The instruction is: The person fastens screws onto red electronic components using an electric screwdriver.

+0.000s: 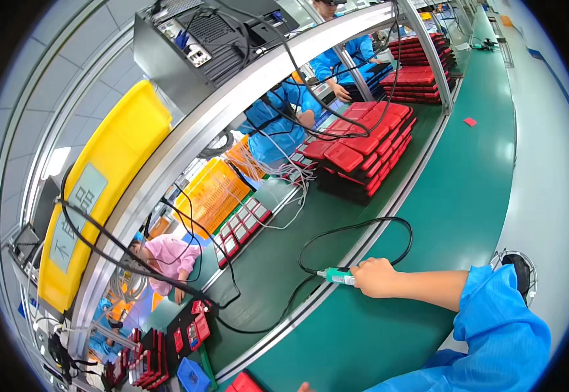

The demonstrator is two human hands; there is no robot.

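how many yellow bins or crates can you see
2. A big yellow bin sits up on the overhead rack at left. A yellow slatted crate stands lower, beyond the belt near the cables. Others may be hidden behind the rack frame.

Factory line w/ a green conveyor belt (pixel 474 189) running lengthwise, metal rail along its edge. Grey frame beam (pixel 232 111) crosses overhead, black cables hanging off it. Yellow bin (pixel 111 176) sits on top at left, grey equipment box (pixel 180 49) beside it. Red tray stacks (pixel 363 153) on the far bench, more further back. Orange crate (pixel 212 193) nearby. Pale tiled ceiling, light panel at left. Workers in blue coats beyond the frame.
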